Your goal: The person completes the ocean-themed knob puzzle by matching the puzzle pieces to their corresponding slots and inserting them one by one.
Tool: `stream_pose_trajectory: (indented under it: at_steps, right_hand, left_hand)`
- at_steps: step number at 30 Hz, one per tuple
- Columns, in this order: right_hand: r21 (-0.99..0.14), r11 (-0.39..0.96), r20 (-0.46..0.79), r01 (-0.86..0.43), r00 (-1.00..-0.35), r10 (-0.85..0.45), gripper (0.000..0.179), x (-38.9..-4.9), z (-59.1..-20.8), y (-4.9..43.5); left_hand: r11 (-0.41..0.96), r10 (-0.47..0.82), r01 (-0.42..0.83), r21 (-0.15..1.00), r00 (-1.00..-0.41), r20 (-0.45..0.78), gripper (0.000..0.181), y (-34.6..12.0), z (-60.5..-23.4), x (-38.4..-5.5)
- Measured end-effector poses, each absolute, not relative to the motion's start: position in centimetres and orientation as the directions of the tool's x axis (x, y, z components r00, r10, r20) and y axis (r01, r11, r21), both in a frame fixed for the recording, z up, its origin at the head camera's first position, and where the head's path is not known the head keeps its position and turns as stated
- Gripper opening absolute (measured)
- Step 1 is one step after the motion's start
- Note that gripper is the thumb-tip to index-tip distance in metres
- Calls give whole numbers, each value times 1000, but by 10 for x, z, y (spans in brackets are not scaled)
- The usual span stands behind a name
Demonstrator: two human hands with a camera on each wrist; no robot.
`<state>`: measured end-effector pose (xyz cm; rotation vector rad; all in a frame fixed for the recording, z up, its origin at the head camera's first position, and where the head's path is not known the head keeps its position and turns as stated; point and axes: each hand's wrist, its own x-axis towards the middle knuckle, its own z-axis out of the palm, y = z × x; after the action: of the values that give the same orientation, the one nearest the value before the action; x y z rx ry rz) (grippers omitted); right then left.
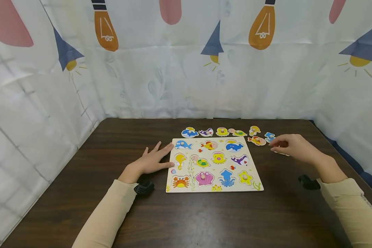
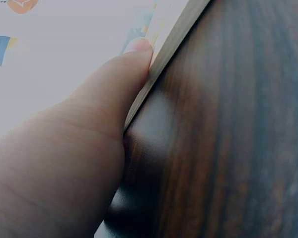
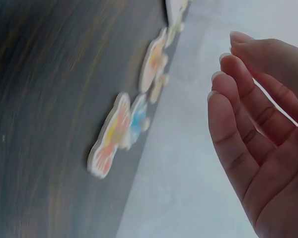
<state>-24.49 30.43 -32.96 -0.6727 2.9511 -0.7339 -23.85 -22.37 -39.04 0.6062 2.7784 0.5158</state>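
Observation:
A wooden peg puzzle board (image 1: 167,188) with sea-animal pictures lies on the table. My left hand (image 1: 150,161), fingers spread, touches its left side; in the left wrist view the thumb (image 2: 119,74) lies along the board's edge (image 2: 164,59). Knobs show on a pink shell (image 1: 204,178) and a yellow starfish (image 1: 245,177) in the board. Right of the board, my right hand (image 1: 294,147) hovers over a loose puzzle piece (image 1: 282,154), mostly hidden under it. The right wrist view shows that hand's fingers loosely bent, holding nothing, with an orange-and-yellow piece (image 3: 109,139) on the table nearby.
Along the board's far edge lie loose pieces: a blue whale (image 1: 189,133), a purple whale (image 1: 206,132), an octopus (image 1: 222,132) and a turtle (image 1: 237,133). A fish (image 1: 257,140), a seahorse (image 1: 254,130) and a blue squid (image 1: 269,136) lie farther right. Patterned curtains (image 1: 173,86) surround the table.

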Motion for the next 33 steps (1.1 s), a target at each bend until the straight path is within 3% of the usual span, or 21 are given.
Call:
stream_pose_trajectory:
  at_steps: [15, 33]
  right_hand:
    - [-450, 831, -6, -328, -929, -370, 18, -278, -347, 333]
    - [-468, 851, -94, -239, -944, -317, 17, -291, -357, 352]
  left_hand:
    - [846, 448, 357, 397, -879, -164, 93, -225, -392, -239]
    - [848, 445, 355, 392, -880, -165, 93, -225, -391, -239]
